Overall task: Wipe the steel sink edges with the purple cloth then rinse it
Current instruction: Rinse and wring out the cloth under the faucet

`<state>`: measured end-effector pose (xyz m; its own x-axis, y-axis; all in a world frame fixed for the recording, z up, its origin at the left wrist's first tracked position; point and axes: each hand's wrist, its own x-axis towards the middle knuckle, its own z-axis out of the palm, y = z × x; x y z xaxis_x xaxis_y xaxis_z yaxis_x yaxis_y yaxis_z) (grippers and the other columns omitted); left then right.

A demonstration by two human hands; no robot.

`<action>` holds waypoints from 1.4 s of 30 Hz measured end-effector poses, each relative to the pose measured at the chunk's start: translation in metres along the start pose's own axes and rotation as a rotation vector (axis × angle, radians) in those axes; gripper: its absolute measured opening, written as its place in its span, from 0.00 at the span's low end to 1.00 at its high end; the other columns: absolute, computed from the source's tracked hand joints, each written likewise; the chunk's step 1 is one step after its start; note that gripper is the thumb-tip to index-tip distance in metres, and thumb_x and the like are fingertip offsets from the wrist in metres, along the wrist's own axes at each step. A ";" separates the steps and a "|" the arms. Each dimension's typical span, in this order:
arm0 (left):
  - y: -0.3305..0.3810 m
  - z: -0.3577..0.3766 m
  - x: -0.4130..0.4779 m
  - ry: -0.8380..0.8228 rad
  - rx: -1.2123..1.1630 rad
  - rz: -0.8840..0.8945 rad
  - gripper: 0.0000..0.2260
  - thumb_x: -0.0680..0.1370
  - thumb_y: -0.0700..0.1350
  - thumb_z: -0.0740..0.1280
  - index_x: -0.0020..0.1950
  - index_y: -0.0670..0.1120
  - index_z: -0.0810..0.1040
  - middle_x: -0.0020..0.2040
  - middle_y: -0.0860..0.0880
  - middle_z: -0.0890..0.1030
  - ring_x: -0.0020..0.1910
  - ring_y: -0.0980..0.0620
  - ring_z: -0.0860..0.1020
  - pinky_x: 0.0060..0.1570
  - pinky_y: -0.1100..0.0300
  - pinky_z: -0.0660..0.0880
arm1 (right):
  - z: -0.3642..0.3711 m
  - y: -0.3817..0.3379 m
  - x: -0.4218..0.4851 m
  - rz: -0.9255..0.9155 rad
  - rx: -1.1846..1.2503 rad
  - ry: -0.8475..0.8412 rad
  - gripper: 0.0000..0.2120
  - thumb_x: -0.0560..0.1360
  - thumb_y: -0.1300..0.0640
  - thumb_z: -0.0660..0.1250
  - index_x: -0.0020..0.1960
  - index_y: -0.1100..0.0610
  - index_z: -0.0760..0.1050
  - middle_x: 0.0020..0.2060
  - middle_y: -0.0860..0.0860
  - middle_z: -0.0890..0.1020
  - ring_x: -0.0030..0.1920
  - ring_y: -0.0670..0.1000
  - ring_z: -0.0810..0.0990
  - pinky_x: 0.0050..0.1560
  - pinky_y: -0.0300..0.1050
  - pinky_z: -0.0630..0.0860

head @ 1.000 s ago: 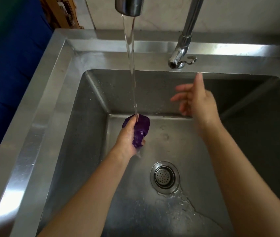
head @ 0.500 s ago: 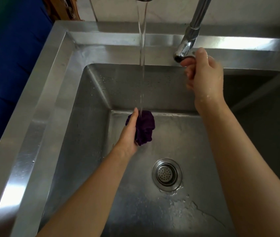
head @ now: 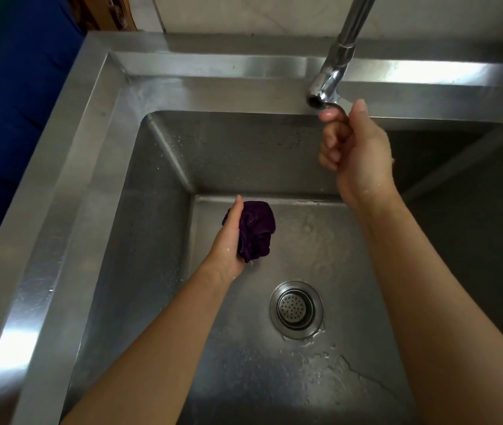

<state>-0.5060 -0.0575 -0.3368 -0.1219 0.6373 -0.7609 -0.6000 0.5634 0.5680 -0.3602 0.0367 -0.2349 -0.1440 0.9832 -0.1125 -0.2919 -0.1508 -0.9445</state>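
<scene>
Left hand [head: 228, 240]: low in the basin, left of centre, fingers and thumb wrapped around the purple cloth [head: 256, 231]; thumb lies straight along the cloth's left side.
Purple cloth: dark, soft fabric squeezed into a wrinkled, wet-looking wad, held just above the basin floor, near the far wall and far-left of the drain.
Right hand [head: 357, 148]: raised at the far right of the basin, fingers curled in, thumb and bent forefinger pinching the faucet lever [head: 333, 101]; water beads on the wrist.
Faucet [head: 340, 56]: polished metal tube slanting down from the top edge, ending in a round dark opening just left of the right hand.
Steel sink [head: 60, 194]: brushed steel, a broad flat rim with a stepped ledge on the left and far sides, bright glare along both; a deep rectangular basin with sloped walls.
Basin far wall [head: 244, 142]: speckled with fine droplets.
Drain strainer [head: 295, 308]: round, ringed steel cup with small perforations, set in the basin floor nearer than the cloth.
Puddle [head: 336, 360]: thin, irregular film of water spreading near and right from the drain.
Left of the sink: a dark blue surface [head: 8, 118], material unclear.
Behind the sink: pale, smooth wall [head: 244, 13].
</scene>
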 end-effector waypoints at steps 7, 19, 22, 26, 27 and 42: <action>0.004 0.011 0.002 -0.027 -0.049 -0.017 0.27 0.77 0.64 0.53 0.57 0.45 0.78 0.45 0.45 0.84 0.42 0.49 0.82 0.37 0.58 0.79 | 0.004 0.080 -0.058 -0.133 -0.990 -0.294 0.30 0.73 0.37 0.53 0.70 0.51 0.65 0.68 0.52 0.70 0.67 0.51 0.68 0.67 0.47 0.65; -0.007 0.031 -0.010 0.356 0.294 0.279 0.18 0.77 0.55 0.58 0.35 0.46 0.78 0.39 0.43 0.82 0.44 0.43 0.81 0.53 0.47 0.77 | 0.008 0.094 -0.066 -0.195 -1.071 -0.204 0.34 0.70 0.36 0.43 0.54 0.61 0.72 0.45 0.60 0.81 0.44 0.61 0.79 0.39 0.45 0.67; -0.005 0.036 -0.020 0.415 0.460 0.382 0.19 0.79 0.49 0.57 0.30 0.46 0.74 0.33 0.46 0.78 0.39 0.45 0.78 0.45 0.51 0.74 | 0.006 0.094 -0.067 -0.194 -1.151 -0.129 0.33 0.72 0.37 0.41 0.49 0.62 0.72 0.39 0.61 0.82 0.41 0.63 0.79 0.38 0.43 0.61; -0.004 0.037 -0.024 0.424 0.630 0.448 0.21 0.80 0.47 0.57 0.27 0.46 0.71 0.28 0.48 0.75 0.33 0.48 0.74 0.38 0.57 0.69 | 0.005 0.100 -0.067 -0.174 -1.187 -0.098 0.34 0.74 0.40 0.38 0.50 0.61 0.74 0.37 0.61 0.82 0.40 0.62 0.80 0.37 0.45 0.66; -0.004 0.037 -0.024 0.416 0.653 0.459 0.22 0.80 0.47 0.57 0.26 0.46 0.71 0.28 0.49 0.74 0.32 0.49 0.74 0.36 0.58 0.68 | 0.004 0.102 -0.067 -0.163 -1.173 -0.096 0.34 0.74 0.40 0.37 0.49 0.61 0.74 0.36 0.61 0.82 0.39 0.62 0.80 0.37 0.46 0.68; -0.012 0.034 -0.039 0.399 0.396 0.566 0.16 0.79 0.52 0.60 0.32 0.50 0.73 0.31 0.52 0.78 0.36 0.53 0.76 0.41 0.56 0.73 | 0.023 0.091 -0.085 -0.110 -1.147 -0.046 0.18 0.75 0.43 0.45 0.40 0.54 0.65 0.29 0.46 0.72 0.32 0.50 0.70 0.28 0.37 0.58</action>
<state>-0.4672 -0.0713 -0.3031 -0.6430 0.6884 -0.3355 -0.0454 0.4031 0.9140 -0.3961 -0.0634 -0.3043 -0.2128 0.9768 -0.0227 0.7228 0.1417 -0.6764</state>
